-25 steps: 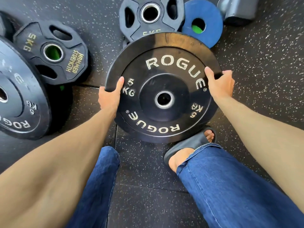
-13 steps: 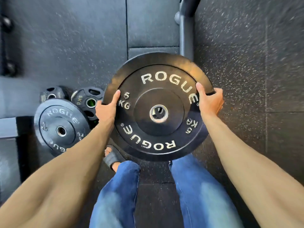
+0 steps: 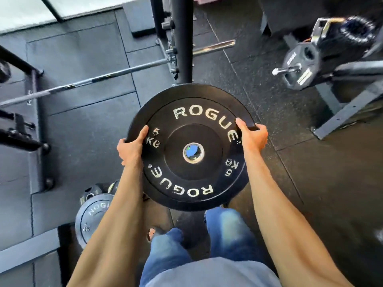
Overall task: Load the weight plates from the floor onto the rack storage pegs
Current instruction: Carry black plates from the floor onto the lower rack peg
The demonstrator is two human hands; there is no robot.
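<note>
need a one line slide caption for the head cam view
Left hand and right hand hold a 5 kg Rogue plate by its rim near the rack upright.

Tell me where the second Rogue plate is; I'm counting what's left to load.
Head view, lower left: the second Rogue plate sits on the floor, partly hidden behind the left arm, beside smaller grip plates, below-left of the held plate.

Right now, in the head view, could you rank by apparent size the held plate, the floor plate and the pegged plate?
Held plate, nearest the camera.
Floor plate, partly hidden.
Pegged plate; these two look alike, ranking unsure.
</note>
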